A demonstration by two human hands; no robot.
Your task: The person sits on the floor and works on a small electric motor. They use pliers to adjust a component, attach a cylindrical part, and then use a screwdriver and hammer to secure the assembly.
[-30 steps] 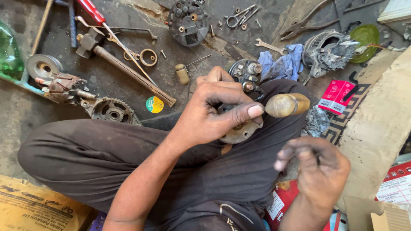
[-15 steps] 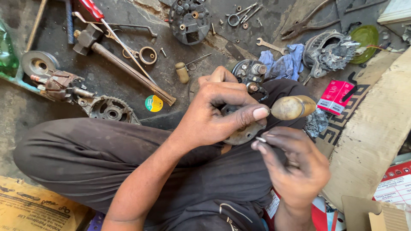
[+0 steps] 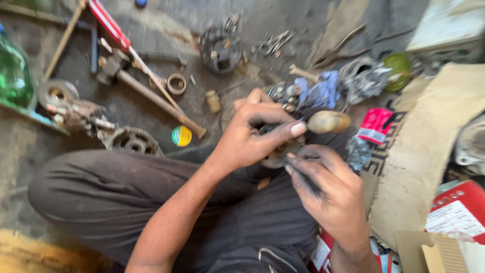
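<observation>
My left hand (image 3: 252,139) is closed over a round grey metal part (image 3: 275,156) that rests on my lap. Its thumb presses beside the rounded wooden handle of a tool (image 3: 329,121) that sticks out to the right. My right hand (image 3: 328,194) sits just below and to the right, its fingertips touching the part's lower edge. They pinch a thin dark piece (image 3: 305,178), too blurred to name. My crossed legs in dark trousers (image 3: 126,197) fill the lower frame.
The dirty floor holds a hammer (image 3: 151,96), a red-handled tool (image 3: 108,23), a metal ring (image 3: 176,84), a toothed gear (image 3: 134,141), a yellow-green tape roll (image 3: 181,135) and a blue rag (image 3: 323,91). A red packet (image 3: 376,125) and cardboard (image 3: 434,146) lie to the right.
My right hand has come up and left from beside my lap until it touches the metal part. My left hand keeps its hold. The camera has shifted and blurred.
</observation>
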